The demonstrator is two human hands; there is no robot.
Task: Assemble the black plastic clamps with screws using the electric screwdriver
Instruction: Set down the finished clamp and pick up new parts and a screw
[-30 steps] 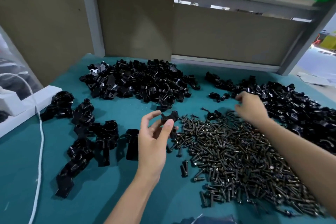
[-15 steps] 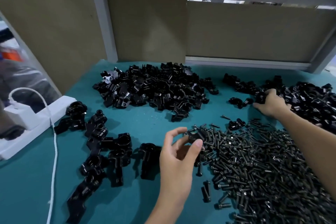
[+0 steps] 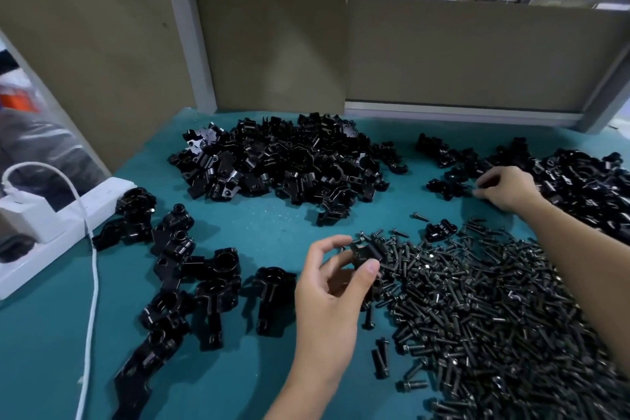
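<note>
While the left hand point(image 3: 327, 286) pinches a small black clamp piece point(image 3: 363, 254) between thumb and curled fingers, just over the near-left fringe of the screw heap point(image 3: 494, 317), the right hand point(image 3: 504, 187) reaches to the loose clamp halves point(image 3: 579, 187) piled by the right edge of the surface point(image 3: 272, 225). Its fingers are bent down at the fringe of that pile. The tips are blurred, so I cannot tell whether they grip a piece.

The held piece looks like a light, rigid moulding with a glossy skin. It should need little force, but it may twist or slip in a loose pinch. The best hold seems to be on its flat outer sides, leaving the screw hole and the curved saddle free. The screws are small and likely to roll, so each is better picked by its shank, one at a time.

A bigger pile of parts point(image 3: 289, 164) lies toward the far edge. Bulkier clamp bodies point(image 3: 191, 269) lie toward the left edge, near a white power strip point(image 3: 51, 225) and its cable point(image 3: 92, 266). No screwdriver is in view.
</note>
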